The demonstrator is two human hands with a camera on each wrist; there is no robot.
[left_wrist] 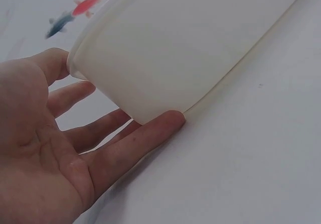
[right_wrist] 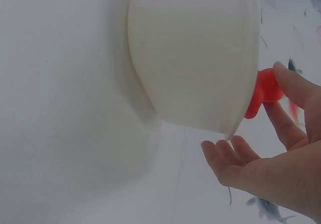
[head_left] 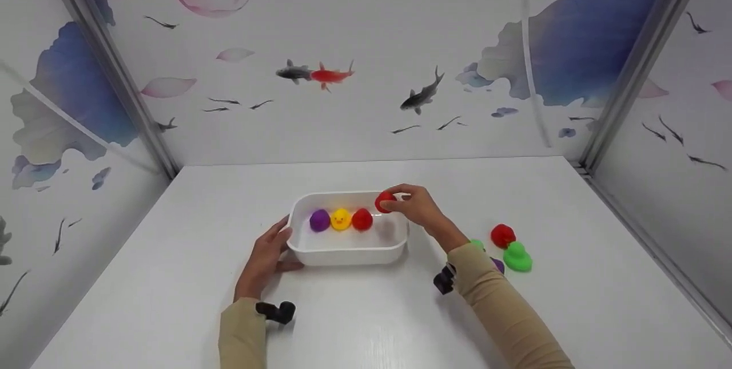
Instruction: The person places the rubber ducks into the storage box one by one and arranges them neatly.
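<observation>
A white rectangular tub (head_left: 349,257) stands on the table, with a purple toy (head_left: 319,221), a yellow rubber duck (head_left: 341,219) and a red toy (head_left: 362,219) in a row inside. My left hand (head_left: 267,252) holds the tub's left end; in the left wrist view the fingers (left_wrist: 145,143) touch its rim and lower edge. Over the tub's back right corner, my right hand (head_left: 420,207) pinches a red rubber duck (head_left: 384,202) between thumb and forefinger. The right wrist view shows this duck beside the rim, the other fingers (right_wrist: 218,158) near the tub's outer wall.
Right of the tub lie a red duck (head_left: 503,236), a green duck (head_left: 517,257), and another green toy (head_left: 476,245) and a purple toy (head_left: 498,266), partly hidden by my right sleeve. Printed panels (head_left: 366,134) enclose the white table (head_left: 366,323) at the back and sides.
</observation>
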